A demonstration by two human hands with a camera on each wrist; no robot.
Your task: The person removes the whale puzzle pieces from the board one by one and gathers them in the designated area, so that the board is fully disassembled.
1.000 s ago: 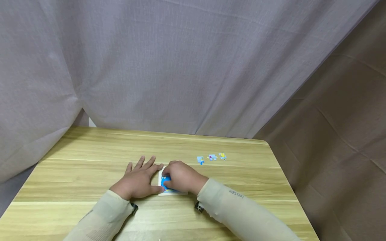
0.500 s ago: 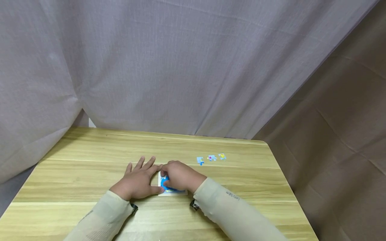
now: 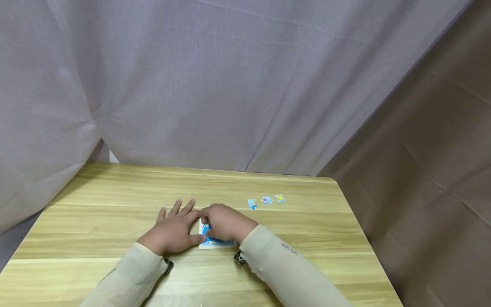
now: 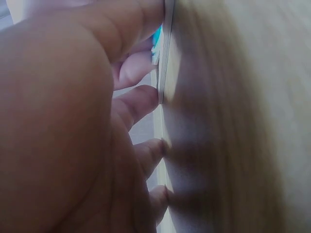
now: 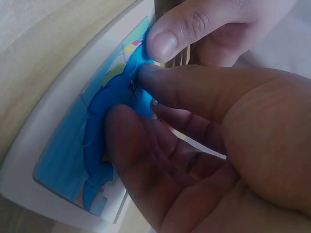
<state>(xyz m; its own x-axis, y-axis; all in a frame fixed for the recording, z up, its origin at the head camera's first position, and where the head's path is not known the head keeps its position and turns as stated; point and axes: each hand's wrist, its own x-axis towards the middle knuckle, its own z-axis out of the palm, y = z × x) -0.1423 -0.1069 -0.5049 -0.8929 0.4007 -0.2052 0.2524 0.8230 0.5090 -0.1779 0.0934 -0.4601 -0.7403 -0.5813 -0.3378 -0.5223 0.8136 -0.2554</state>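
Note:
A small jigsaw puzzle (image 3: pixel 205 244) with a white border and a blue dolphin picture lies near the table's middle. My left hand (image 3: pixel 168 232) lies spread at its left side, thumb on the near left corner and index finger at the far left corner. My right hand (image 3: pixel 226 224) is over the picture with curled fingers. In the right wrist view, its fingertips (image 5: pixel 121 114) pinch a blue puzzle piece (image 5: pixel 144 103) low against the dolphin (image 5: pixel 95 126); the piece's outline is mostly hidden. Both hands nearly touch. The right hand covers much of the board.
Several inches beyond the hands lie three loose pieces: a blue one (image 3: pixel 252 203), a pink-marked one (image 3: pixel 267 199) and one with a yellow figure (image 3: pixel 280 198). The wooden table (image 3: pixel 96 213) ends at grey curtains (image 3: pixel 184 106) behind and a brown curtain (image 3: pixel 422 170) at right.
My right hand has shifted slightly left over the board, its index finger coming closer to the left hand's index finger. The left hand stays put. The whole view has drifted a little.

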